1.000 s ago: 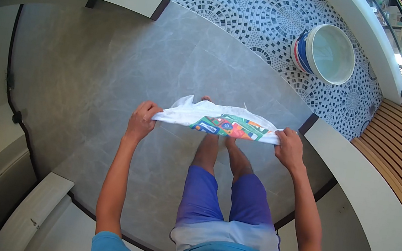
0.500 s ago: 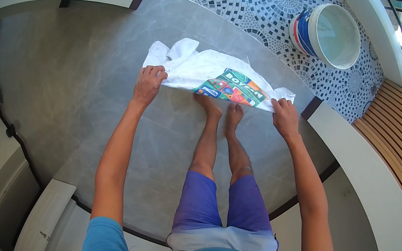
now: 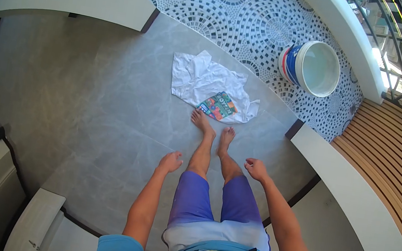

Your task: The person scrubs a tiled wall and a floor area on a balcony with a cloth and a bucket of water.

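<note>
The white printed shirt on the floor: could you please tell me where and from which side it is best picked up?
The shirt lies flat and rumpled on the grey floor, its near edge just ahead of the toes. Probably pinch that edge at both ends, coming down from above on the person's side.

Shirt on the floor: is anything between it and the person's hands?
No object is. The left hand and right hand hang empty; only the person's own feet stand on the floor between, at the near edge of the shirt.
</note>
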Action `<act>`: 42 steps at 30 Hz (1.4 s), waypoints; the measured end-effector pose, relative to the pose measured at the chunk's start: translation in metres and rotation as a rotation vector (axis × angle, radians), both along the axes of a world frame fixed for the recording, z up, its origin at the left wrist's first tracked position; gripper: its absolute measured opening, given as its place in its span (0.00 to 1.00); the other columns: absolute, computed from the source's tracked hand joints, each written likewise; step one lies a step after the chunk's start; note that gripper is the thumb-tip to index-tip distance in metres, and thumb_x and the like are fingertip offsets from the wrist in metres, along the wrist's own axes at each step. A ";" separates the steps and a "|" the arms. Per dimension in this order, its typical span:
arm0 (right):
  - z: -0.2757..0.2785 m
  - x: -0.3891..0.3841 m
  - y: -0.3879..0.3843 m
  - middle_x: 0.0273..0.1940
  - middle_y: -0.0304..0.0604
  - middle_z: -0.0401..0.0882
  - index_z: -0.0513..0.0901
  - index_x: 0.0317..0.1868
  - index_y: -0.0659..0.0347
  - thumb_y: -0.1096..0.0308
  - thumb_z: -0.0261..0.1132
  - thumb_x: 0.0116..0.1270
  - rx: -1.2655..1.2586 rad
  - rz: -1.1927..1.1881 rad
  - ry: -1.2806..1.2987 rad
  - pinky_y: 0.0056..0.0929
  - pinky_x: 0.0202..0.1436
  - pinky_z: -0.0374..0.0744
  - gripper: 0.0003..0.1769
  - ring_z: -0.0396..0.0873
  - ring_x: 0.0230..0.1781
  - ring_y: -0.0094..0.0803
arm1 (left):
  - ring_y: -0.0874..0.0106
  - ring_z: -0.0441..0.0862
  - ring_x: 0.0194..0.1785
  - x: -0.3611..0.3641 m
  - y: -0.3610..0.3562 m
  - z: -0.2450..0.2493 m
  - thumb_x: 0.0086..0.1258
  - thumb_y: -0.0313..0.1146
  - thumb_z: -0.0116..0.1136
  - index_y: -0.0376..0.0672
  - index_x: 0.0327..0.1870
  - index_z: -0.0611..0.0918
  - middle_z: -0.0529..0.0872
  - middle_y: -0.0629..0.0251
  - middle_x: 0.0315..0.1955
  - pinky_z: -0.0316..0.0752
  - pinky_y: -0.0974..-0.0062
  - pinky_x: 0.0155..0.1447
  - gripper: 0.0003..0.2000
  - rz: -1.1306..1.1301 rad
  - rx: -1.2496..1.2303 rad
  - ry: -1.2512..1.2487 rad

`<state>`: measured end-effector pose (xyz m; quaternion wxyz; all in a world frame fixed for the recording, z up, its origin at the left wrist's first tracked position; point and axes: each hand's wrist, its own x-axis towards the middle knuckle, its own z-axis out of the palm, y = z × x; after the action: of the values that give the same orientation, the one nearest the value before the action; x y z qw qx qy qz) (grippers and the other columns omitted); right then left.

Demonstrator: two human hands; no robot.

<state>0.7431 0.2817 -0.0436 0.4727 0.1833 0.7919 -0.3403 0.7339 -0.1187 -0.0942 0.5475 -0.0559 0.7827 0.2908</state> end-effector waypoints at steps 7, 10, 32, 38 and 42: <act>0.064 -0.015 0.035 0.42 0.54 0.83 0.83 0.48 0.64 0.59 0.62 0.59 0.149 -0.115 0.062 0.37 0.51 0.78 0.21 0.82 0.45 0.46 | 0.60 0.83 0.45 -0.010 -0.031 0.042 0.61 0.39 0.60 0.41 0.49 0.79 0.86 0.55 0.39 0.77 0.66 0.50 0.18 0.332 0.001 0.154; 0.082 -0.019 0.045 0.42 0.54 0.84 0.83 0.47 0.64 0.59 0.62 0.59 0.176 -0.144 0.089 0.37 0.51 0.78 0.20 0.82 0.44 0.45 | 0.63 0.84 0.42 -0.033 -0.048 0.058 0.60 0.38 0.61 0.40 0.47 0.80 0.86 0.55 0.37 0.77 0.68 0.48 0.16 0.422 -0.015 0.291; 0.122 -0.118 0.099 0.42 0.53 0.84 0.84 0.44 0.61 0.57 0.62 0.53 0.104 -0.042 0.272 0.39 0.50 0.79 0.21 0.82 0.44 0.47 | 0.69 0.84 0.38 -0.023 -0.008 0.160 0.58 0.36 0.63 0.39 0.45 0.82 0.87 0.59 0.33 0.77 0.72 0.45 0.15 0.699 -0.087 0.271; 0.111 -0.165 0.134 0.42 0.53 0.84 0.84 0.46 0.62 0.57 0.63 0.55 0.091 -0.063 0.274 0.38 0.49 0.78 0.22 0.82 0.43 0.46 | 0.71 0.83 0.39 -0.058 0.043 0.208 0.61 0.35 0.62 0.38 0.47 0.81 0.86 0.59 0.36 0.77 0.74 0.45 0.15 0.639 -0.048 0.231; 0.116 -0.192 0.151 0.42 0.53 0.84 0.84 0.45 0.62 0.57 0.62 0.55 0.104 -0.122 0.297 0.38 0.49 0.78 0.21 0.82 0.43 0.46 | 0.76 0.81 0.35 -0.094 0.070 0.207 0.64 0.34 0.60 0.38 0.49 0.80 0.85 0.64 0.33 0.74 0.79 0.38 0.15 0.592 0.023 0.305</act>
<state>0.5513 0.4323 0.0720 0.3187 0.2029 0.8571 -0.3502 0.6402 -0.0490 0.1131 0.3162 -0.2305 0.8020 0.4513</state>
